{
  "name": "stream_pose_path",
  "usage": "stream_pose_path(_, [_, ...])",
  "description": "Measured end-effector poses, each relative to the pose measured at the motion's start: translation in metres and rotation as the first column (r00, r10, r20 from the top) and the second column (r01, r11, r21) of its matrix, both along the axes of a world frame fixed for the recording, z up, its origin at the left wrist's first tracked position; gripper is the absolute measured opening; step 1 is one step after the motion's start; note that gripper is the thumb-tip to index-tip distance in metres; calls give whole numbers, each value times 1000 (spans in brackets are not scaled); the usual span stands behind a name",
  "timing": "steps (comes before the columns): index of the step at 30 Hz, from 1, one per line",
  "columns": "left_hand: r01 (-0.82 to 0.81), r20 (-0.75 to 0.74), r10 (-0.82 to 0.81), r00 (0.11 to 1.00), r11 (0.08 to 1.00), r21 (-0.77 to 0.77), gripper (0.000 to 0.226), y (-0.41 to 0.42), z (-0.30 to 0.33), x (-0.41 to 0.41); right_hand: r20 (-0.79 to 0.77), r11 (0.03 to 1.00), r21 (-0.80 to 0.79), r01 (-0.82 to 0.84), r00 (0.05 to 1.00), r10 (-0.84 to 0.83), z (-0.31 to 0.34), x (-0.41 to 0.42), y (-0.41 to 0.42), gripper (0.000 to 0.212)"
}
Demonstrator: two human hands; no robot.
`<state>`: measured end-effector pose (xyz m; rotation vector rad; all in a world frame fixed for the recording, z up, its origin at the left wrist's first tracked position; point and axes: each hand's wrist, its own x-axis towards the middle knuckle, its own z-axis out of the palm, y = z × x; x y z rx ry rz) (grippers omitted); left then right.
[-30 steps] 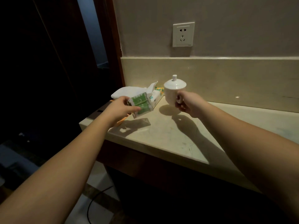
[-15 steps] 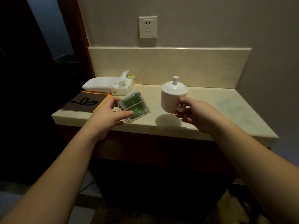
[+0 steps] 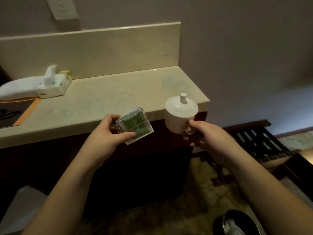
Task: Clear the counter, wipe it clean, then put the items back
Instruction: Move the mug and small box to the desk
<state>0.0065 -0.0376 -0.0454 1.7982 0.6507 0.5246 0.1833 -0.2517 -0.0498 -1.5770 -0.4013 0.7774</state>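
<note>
Left hand (image 3: 103,134) pinches the green packets (image 3: 135,126), right hand (image 3: 208,138) grips the lidded cup (image 3: 180,116) by what appears its handle, both carried off the counter (image 3: 118,92) edge, which lies beyond and left.

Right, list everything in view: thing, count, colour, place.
lidded cup: one, white, held off the counter's right front corner
tea packets: small stack, green and white, held before the counter edge
tissue box: one, white, counter back left
tray: one, orange-rimmed, dark, counter left
counter: one, beige
wall socket: one, white
bin: one, dark, floor lower right
left hand: holds packets
right hand: holds cup handle
</note>
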Motion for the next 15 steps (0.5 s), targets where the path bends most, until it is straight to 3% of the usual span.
stream_pose_path(9, [238, -145, -250, 957, 967, -96, 55, -120, -36, 102, 43, 975, -119, 189, 982, -185, -51, 45, -154, 33])
stream_pose_path(15, [343, -219, -351, 911, 936, -72, 55, -218, -64, 162, 16, 937, -148, 315, 949, -316, -88, 75, -265, 31])
